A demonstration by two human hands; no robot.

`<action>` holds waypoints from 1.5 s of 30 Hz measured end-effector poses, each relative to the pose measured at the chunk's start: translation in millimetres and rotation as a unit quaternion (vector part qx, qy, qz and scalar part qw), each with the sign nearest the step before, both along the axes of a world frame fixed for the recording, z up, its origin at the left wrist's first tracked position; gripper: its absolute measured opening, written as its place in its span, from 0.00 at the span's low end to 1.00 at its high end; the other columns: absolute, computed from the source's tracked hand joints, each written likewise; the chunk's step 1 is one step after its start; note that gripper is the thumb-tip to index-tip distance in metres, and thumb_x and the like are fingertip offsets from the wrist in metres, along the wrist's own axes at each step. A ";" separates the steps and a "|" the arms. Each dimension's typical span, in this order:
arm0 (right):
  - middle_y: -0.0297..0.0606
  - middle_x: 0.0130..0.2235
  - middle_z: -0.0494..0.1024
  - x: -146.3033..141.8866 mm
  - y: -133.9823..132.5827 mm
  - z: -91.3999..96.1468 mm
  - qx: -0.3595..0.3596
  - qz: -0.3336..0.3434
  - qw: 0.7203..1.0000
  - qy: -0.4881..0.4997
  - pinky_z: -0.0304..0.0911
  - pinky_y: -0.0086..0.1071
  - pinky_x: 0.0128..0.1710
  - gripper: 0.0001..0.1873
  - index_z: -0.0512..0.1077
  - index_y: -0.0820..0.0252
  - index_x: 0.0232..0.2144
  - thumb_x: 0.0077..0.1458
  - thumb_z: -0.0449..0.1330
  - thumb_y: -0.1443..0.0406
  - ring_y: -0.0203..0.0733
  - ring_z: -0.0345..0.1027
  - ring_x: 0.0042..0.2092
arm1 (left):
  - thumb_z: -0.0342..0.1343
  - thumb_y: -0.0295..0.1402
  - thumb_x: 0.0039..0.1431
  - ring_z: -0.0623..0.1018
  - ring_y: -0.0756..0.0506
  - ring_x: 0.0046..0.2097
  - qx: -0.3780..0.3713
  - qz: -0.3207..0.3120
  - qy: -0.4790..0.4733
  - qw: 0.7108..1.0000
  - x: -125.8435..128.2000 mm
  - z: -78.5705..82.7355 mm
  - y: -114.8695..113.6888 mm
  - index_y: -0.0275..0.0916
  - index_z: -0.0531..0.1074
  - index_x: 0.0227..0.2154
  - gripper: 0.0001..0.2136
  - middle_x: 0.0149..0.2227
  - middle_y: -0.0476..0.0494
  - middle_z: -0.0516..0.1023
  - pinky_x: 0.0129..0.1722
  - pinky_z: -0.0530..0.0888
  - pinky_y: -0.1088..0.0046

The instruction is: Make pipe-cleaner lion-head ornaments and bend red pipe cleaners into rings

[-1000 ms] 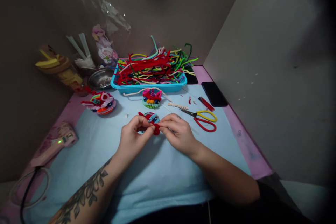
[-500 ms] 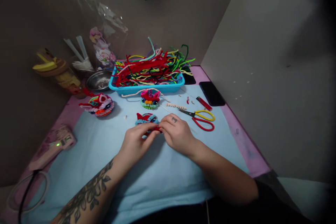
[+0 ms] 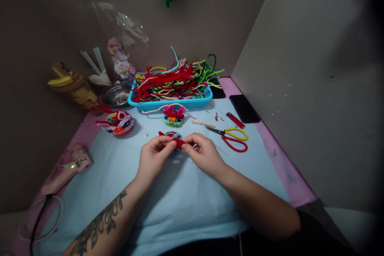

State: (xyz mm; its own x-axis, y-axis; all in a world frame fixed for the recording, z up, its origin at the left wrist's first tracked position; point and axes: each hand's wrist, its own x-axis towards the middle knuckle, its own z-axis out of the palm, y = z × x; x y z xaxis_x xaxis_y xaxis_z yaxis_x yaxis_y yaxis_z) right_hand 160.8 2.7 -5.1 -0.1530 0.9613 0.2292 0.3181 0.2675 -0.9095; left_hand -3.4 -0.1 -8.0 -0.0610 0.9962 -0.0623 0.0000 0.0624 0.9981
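Red piece (image 3: 180,143) held mid-mat (image 3: 120,180): left hand (image 3: 153,158), right hand (image 3: 204,155).

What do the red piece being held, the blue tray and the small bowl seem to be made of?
Red piece: seemingly pipe cleaner, fuzzy and matte.
Blue tray: probably plastic, smooth even colour.
Small bowl: likely metal, grey with dull shine.

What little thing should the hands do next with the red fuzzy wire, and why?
Probably bend the red fuzzy wire closer around the small blue-and-red piece. The left hand and right hand each pinch it, and it seems to lie straight across the piece.
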 end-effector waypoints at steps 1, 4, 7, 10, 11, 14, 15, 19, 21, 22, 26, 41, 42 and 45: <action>0.33 0.27 0.72 -0.1 -0.1 0.6 -0.002 -0.004 1.000 -0.001 0.59 0.26 0.26 0.05 0.70 0.60 0.26 0.53 0.58 0.67 0.35 0.65 0.30 | 0.64 0.35 0.47 0.77 0.50 0.27 -0.003 -0.009 -0.009 1.000 0.2 -0.4 -0.2 0.36 0.76 0.30 0.09 0.26 0.47 0.79 0.30 0.73 0.76; 0.32 0.25 0.70 2.5 1.1 1.7 0.006 0.006 1.000 -0.016 0.58 0.26 0.27 0.07 0.68 0.60 0.23 0.53 0.57 0.68 0.34 0.64 0.28 | 0.64 0.35 0.47 0.79 0.48 0.31 -0.002 -0.040 -0.004 0.999 -0.4 0.5 -1.3 0.37 0.77 0.34 0.11 0.29 0.45 0.80 0.33 0.75 0.74; 0.31 0.25 0.70 7.1 3.5 2.1 0.019 0.023 0.999 -0.040 0.57 0.27 0.28 0.08 0.68 0.60 0.22 0.53 0.57 0.69 0.34 0.63 0.28 | 0.63 0.35 0.48 0.79 0.47 0.33 0.007 -0.063 0.049 0.997 -2.3 3.7 -1.1 0.38 0.79 0.36 0.11 0.33 0.43 0.82 0.35 0.76 0.72; 0.32 0.26 0.70 11.3 5.6 2.2 0.031 0.035 0.997 -0.064 0.57 0.28 0.29 0.08 0.68 0.59 0.23 0.53 0.57 0.70 0.34 0.64 0.29 | 0.62 0.35 0.48 0.80 0.45 0.33 0.011 -0.082 0.102 0.991 -4.0 6.5 1.2 0.38 0.80 0.33 0.09 0.32 0.43 0.82 0.35 0.76 0.71; 0.32 0.26 0.70 12.4 6.2 2.2 0.032 0.039 0.996 -0.072 0.57 0.28 0.29 0.08 0.68 0.60 0.23 0.53 0.57 0.70 0.34 0.64 0.29 | 0.62 0.35 0.49 0.80 0.45 0.33 0.014 -0.089 0.115 0.989 -4.3 7.0 2.0 0.39 0.80 0.33 0.09 0.31 0.43 0.82 0.35 0.76 0.70; 0.32 0.26 0.70 15.2 8.0 2.1 0.033 0.059 0.992 -0.102 0.58 0.28 0.30 0.08 0.69 0.60 0.24 0.53 0.56 0.71 0.35 0.64 0.30 | 0.62 0.34 0.49 0.80 0.44 0.34 0.026 -0.097 0.148 0.984 -4.6 7.9 3.2 0.40 0.81 0.30 0.07 0.31 0.43 0.83 0.37 0.76 0.69; 0.33 0.27 0.71 16.1 8.7 1.9 0.034 0.069 0.991 -0.113 0.58 0.28 0.31 0.08 0.70 0.60 0.24 0.53 0.56 0.72 0.35 0.65 0.30 | 0.62 0.34 0.48 0.80 0.44 0.34 0.030 -0.099 0.157 0.982 -4.5 8.1 3.1 0.41 0.81 0.30 0.06 0.31 0.44 0.83 0.37 0.76 0.69; 0.33 0.27 0.73 19.0 11.8 1.2 0.029 0.116 0.985 -0.121 0.60 0.29 0.33 0.07 0.72 0.60 0.25 0.52 0.57 0.73 0.35 0.66 0.31 | 0.63 0.33 0.45 0.79 0.45 0.31 0.015 -0.119 0.154 0.981 -4.6 8.4 3.2 0.40 0.80 0.27 0.05 0.29 0.44 0.82 0.33 0.75 0.72; 0.33 0.28 0.74 20.3 12.9 0.7 0.020 0.119 0.988 -0.094 0.61 0.28 0.33 0.06 0.74 0.60 0.26 0.52 0.58 0.73 0.35 0.67 0.32 | 0.64 0.34 0.44 0.77 0.47 0.27 -0.019 -0.112 0.123 0.986 -5.3 7.3 4.3 0.38 0.80 0.26 0.06 0.27 0.44 0.81 0.28 0.73 0.74; 0.33 0.29 0.75 20.9 13.2 0.4 0.024 0.113 0.990 -0.075 0.62 0.28 0.33 0.06 0.74 0.60 0.28 0.53 0.59 0.72 0.35 0.68 0.32 | 0.64 0.34 0.44 0.76 0.48 0.26 -0.037 -0.101 0.100 0.989 -5.7 6.3 5.0 0.37 0.79 0.25 0.07 0.25 0.44 0.81 0.27 0.72 0.75; 0.39 0.39 0.76 23.6 13.4 -3.5 0.138 0.081 0.987 -0.030 0.66 0.31 0.36 0.11 0.75 0.57 0.41 0.55 0.60 0.68 0.38 0.70 0.39 | 0.65 0.35 0.43 0.71 0.53 0.22 -0.073 -0.039 0.021 0.996 -7.9 2.2 7.4 0.35 0.78 0.25 0.08 0.21 0.48 0.77 0.24 0.67 0.79; 0.37 0.30 0.77 11.4 9.0 -1.2 -0.074 0.034 0.995 0.058 0.64 0.28 0.30 0.07 0.76 0.61 0.30 0.50 0.61 0.63 0.37 0.70 0.32 | 0.63 0.36 0.47 0.77 0.49 0.29 -0.017 -0.040 0.077 0.996 -4.2 8.2 -0.2 0.35 0.79 0.29 0.09 0.28 0.44 0.81 0.31 0.72 0.75; 0.35 0.27 0.76 9.6 9.0 -1.2 -0.105 0.030 0.992 0.069 0.63 0.28 0.30 0.07 0.75 0.62 0.27 0.50 0.61 0.63 0.36 0.69 0.30 | 0.63 0.36 0.47 0.77 0.48 0.30 -0.014 -0.044 0.085 0.995 -3.8 8.1 -0.8 0.35 0.79 0.29 0.09 0.29 0.44 0.81 0.33 0.72 0.74; 0.30 0.21 0.70 6.5 9.4 -2.6 -0.149 0.011 0.984 0.095 0.58 0.26 0.24 0.09 0.71 0.62 0.24 0.50 0.60 0.61 0.31 0.61 0.23 | 0.63 0.37 0.47 0.79 0.45 0.33 -0.023 -0.048 0.071 0.996 -3.1 5.4 0.1 0.34 0.79 0.33 0.12 0.32 0.41 0.82 0.35 0.73 0.71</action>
